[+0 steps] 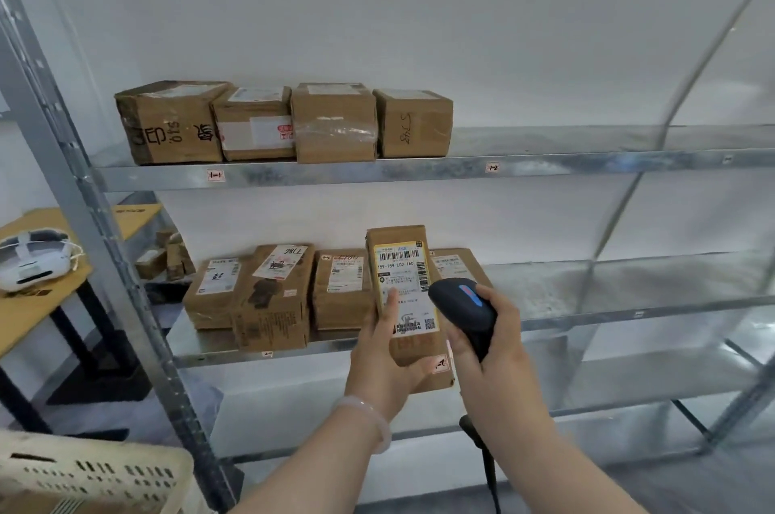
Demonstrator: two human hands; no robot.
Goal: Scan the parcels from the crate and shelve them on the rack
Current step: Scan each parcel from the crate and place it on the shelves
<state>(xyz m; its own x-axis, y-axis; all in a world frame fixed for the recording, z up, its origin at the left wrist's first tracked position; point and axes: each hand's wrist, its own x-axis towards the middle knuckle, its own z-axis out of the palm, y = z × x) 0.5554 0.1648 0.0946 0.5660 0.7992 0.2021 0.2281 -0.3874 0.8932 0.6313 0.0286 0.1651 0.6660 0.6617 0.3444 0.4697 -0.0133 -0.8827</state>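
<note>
Several galvanised rack shelves (pixel 377 174), white wall (pixel 419 10)

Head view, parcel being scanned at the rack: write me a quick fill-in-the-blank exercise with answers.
1. The left hand holds a parcel, thumb on its white ____.
2. The right hand grips a black ____.
3. The top shelf carries ____ cardboard boxes.
Missing words: label; scanner; four.
</note>
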